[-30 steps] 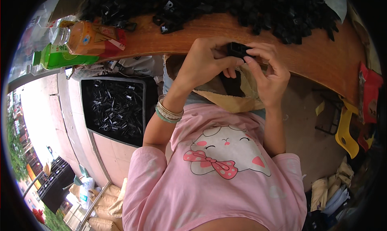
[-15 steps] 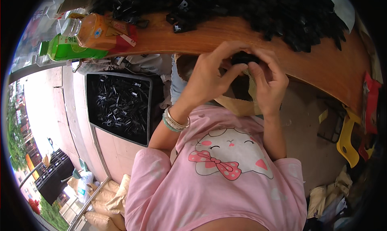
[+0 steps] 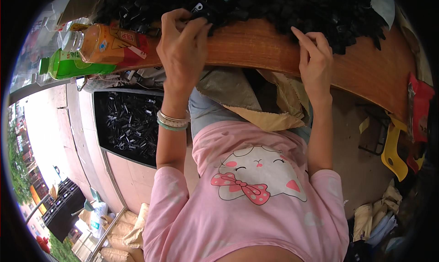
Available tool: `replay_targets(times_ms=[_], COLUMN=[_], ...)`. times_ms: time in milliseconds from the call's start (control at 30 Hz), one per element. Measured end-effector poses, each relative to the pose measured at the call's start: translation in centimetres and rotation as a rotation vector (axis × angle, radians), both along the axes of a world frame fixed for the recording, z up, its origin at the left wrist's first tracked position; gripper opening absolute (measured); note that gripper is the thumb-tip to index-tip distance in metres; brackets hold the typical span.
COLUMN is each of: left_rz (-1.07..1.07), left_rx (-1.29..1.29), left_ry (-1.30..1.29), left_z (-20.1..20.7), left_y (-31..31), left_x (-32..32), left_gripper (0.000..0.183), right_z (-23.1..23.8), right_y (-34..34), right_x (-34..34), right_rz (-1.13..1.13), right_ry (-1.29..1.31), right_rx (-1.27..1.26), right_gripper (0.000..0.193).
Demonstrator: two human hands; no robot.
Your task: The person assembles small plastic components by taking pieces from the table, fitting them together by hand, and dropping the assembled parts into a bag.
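Observation:
A big heap of small black plastic parts (image 3: 283, 8) covers the far side of the wooden table (image 3: 256, 42). At the heap's left part, my left hand (image 3: 183, 47), with bangles on its wrist, has its fingers bent and closed on a black plastic part (image 3: 198, 8); the fingertips partly hide it. My right hand (image 3: 316, 56) is at the heap's near edge, right of the middle. Its index finger stretches toward the parts, the other fingers are curled, and nothing shows in its grasp. Below the table edge, a brown sack (image 3: 265, 119) lies open across my lap.
An orange drink bottle (image 3: 107, 45) and a green bottle (image 3: 75, 64) lie at the table's left end. On the floor at left is a black bin (image 3: 160, 95) holding many black parts. A red packet (image 3: 420, 109) and a yellow strip (image 3: 392, 152) hang at right.
My hands were together over the table's near edge around a dark part. They have separated and reached forward to the heap, left hand leftward, right hand slightly rightward. The dark part has left them.

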State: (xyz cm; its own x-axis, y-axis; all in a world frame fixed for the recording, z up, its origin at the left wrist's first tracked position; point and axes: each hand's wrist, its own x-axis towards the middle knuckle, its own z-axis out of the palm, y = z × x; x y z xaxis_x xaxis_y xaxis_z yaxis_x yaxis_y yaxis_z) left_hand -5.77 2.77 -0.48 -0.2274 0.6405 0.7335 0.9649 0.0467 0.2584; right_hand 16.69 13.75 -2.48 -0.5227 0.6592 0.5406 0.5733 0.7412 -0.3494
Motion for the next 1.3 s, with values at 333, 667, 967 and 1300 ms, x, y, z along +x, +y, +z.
replay_targets(times_ms=[333,667,967,1300], left_rz=[-0.342,-0.517,-0.552,-0.498], left_rx=[-0.294,-0.343,-0.195,-0.036], left_ry=[-1.416,-1.494,-1.186,-1.084], left_z=[0.6,0.1,0.4,5.0], left_y=[0.5,0.5,-0.2,-2.9], left_x=[6.5,7.5,8.1,5.5], left_gripper=[0.037,0.026,0.024,0.007], right_z=[0.8,1.0,1.4,1.5], right_y=[-3.5,-3.7,-4.7,-5.3], right_x=[-0.3,-1.2,-2.0,-0.4], right_rz=[-0.01,0.246,0.247,0.374], right_ry=[0.422,0.401,0.662,0.231], right_rx=[-0.402,-0.26,-0.828,-0.736], right_gripper=[0.028,0.023,0.028,0.021])
